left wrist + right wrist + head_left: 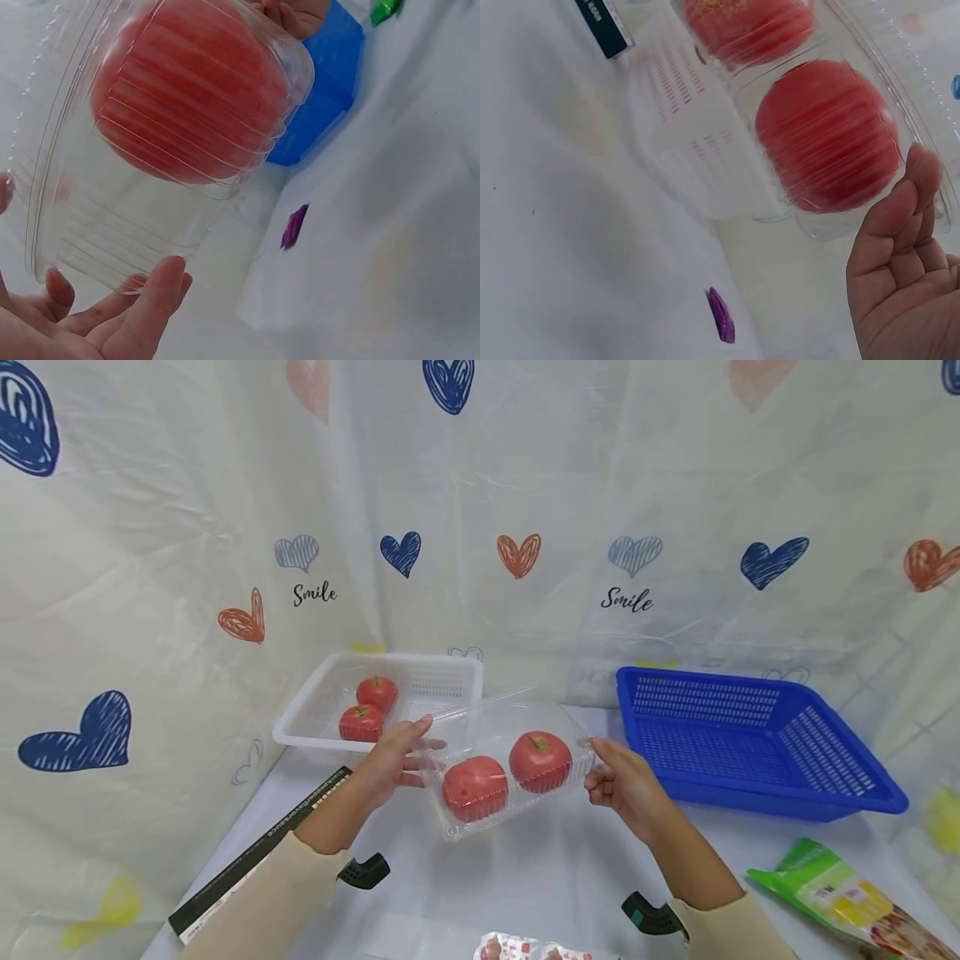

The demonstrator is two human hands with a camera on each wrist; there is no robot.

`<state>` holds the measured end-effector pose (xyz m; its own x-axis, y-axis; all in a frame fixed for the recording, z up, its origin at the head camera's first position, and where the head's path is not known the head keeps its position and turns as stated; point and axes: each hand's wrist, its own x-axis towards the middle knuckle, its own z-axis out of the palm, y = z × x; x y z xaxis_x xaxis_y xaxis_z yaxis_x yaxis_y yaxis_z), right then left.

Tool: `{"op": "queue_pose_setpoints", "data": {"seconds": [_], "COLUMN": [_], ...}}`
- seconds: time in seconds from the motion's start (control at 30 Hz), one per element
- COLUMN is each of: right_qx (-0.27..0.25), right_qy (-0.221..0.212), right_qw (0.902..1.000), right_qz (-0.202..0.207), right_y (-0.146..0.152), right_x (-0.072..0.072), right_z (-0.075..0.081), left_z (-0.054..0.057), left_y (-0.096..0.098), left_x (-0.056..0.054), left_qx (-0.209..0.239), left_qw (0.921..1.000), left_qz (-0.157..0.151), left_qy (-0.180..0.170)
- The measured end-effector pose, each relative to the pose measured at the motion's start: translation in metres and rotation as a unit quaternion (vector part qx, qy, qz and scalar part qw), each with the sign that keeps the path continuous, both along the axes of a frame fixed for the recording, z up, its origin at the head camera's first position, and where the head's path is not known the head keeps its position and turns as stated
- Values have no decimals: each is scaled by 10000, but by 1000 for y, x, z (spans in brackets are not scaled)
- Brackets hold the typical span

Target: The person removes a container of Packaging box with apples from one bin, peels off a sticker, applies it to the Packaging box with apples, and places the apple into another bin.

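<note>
Both hands carry a clear plastic clamshell [510, 768] w/ two tomatoes [540, 760] inside, held tilted above the desk [540, 860], between the white basket [450, 672] on the left and the blue basket [757, 743] on the right. Left hand [393, 760] cups the box's left end, fingers [154, 300] nearly straight, lying under & against the ribbed wall; thumb on the rim by the half-raised lid. Right hand [622, 781] supports the right end w/ fingers [900, 217] lightly bent along the wall, not wrapped round it. So it's a press-from-both-ends carry, no real pinch. To do it well, I'd judge: keep even pressure from both sides, level the box a bit since the near tomato [474, 787] sits at the low corner & the lid isn't snapped down, so fruit could roll out if it tips further. Thin plastic will likely flex, so squeezing hard prob. isn't wise. Room: bare desk lies straight below and toward the person. White basket's near rim sits just behind the left hand and holds two more tomatoes [367, 710]; blue basket's near corner is close to the right hand. A black-edged strip [255, 852] lies under the left forearm, a green packet [840, 893] at far right, another wrapper [525, 947] at the near edge.
</note>
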<state>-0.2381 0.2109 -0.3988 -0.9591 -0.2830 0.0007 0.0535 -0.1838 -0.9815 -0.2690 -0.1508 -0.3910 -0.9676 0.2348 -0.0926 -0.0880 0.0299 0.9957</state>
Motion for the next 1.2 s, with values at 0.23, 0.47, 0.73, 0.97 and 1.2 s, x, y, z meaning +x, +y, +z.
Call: {"op": "queue_pose_setpoints", "data": {"seconds": [0.23, 0.47, 0.73, 0.97, 1.2], "right_qx": [94, 89, -16, 145, 400], "right_qy": [73, -2, -30, -167, -537], "right_qw": [9999, 9996, 9999, 9996, 9974], "right_qz": [-58, -269, -145, -170, -272], "right_y": [14, 22, 31, 40, 41], "right_x": [23, 43, 61, 73, 85], "right_z": [-3, -8, -21, -27, -37], "left_z": [-8, -14, -30, -37, -51], "left_y": [11, 15, 24, 39, 54], "left_x": [1, 4, 5, 7, 13], "left_qx": [94, 918, 1015, 745, 340], "left_qw": [9993, 9921, 9916, 9954, 9989], "left_qz": [-315, -835, -773, -583, -199], "left_qy": [-160, -172, -189, -177, -273]}}
